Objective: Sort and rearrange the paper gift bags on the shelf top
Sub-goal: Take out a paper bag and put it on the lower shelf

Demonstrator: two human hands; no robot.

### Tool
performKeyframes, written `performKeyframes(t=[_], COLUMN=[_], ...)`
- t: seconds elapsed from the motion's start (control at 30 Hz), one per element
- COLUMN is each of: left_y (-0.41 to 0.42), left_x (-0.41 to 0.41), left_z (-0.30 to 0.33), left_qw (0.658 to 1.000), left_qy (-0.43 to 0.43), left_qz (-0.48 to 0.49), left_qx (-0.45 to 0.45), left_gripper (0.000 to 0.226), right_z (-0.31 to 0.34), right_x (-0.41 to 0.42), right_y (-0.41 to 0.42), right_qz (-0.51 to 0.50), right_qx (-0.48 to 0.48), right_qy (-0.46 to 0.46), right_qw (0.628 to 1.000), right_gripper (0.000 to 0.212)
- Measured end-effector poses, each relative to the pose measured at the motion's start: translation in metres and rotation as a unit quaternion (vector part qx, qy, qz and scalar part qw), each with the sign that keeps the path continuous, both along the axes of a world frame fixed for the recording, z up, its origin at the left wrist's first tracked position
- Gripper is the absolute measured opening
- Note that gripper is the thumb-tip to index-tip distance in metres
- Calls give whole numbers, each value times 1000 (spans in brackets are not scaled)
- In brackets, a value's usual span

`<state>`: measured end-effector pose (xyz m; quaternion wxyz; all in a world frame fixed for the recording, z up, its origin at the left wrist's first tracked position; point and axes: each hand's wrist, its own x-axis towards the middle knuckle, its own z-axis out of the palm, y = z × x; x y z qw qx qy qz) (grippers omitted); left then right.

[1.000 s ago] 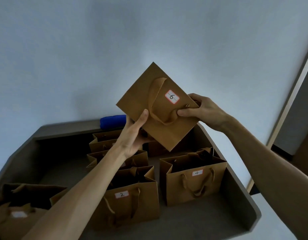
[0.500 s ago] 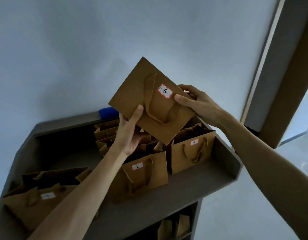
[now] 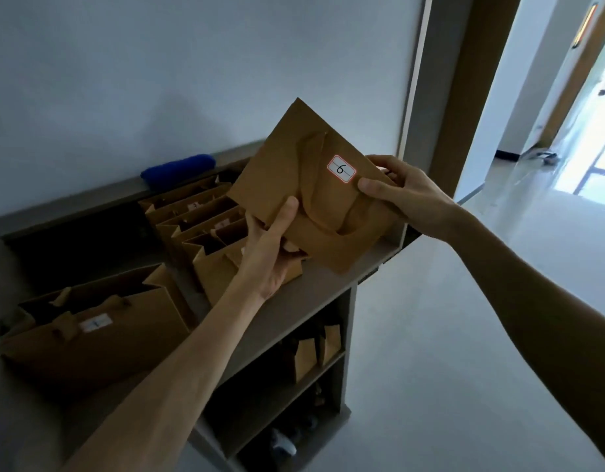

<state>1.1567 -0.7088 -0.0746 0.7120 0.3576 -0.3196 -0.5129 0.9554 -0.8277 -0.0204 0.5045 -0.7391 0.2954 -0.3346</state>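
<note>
Item: flat folded brown paper gift bag labelled 6 point(image 3: 314, 199), tilted above grey shelf top point(image 3: 314, 294), right end. We grip it with left hand point(image 3: 270, 247) low-left, right hand point(image 3: 399, 195) upper-right. Standing brown bags point(image 3: 205, 229) lie left; open slot likely right.

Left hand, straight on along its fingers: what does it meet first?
Left hand already grips bag 6; beyond that, probably the wall, though depth is unclear.
</note>
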Motion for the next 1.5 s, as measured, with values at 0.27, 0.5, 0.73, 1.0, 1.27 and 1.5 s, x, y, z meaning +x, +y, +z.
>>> performKeyframes(t=[0.27,0.5,0.73,1.0,1.27,1.5], left_y=[4,10,34,67,105,106], left_x=[-45,-80,-90,-98,-78,-30], left_z=[-31,-77,-144,-215,-292,-310], left_qw=[999,992,979,958,934,928], left_qy=[5,-4,4,5,62,69], left_qz=[-26,-47,-90,-85,-82,-36], left_qx=[31,117,182,273,343,365], left_gripper=[75,120,105,99,71,59], right_z=[-32,-81,-157,-234,-303,-330], right_x=[-50,-87,-110,-110,-79,-12], right_y=[17,23,36,55,75,77], right_qz=[-45,-44,-29,-2,28,50], right_qx=[27,70,147,234,297,309], right_qy=[-1,15,44,67,129,128], right_qw=[999,996,988,970,946,941], right_gripper=[52,50,52,56,53,62])
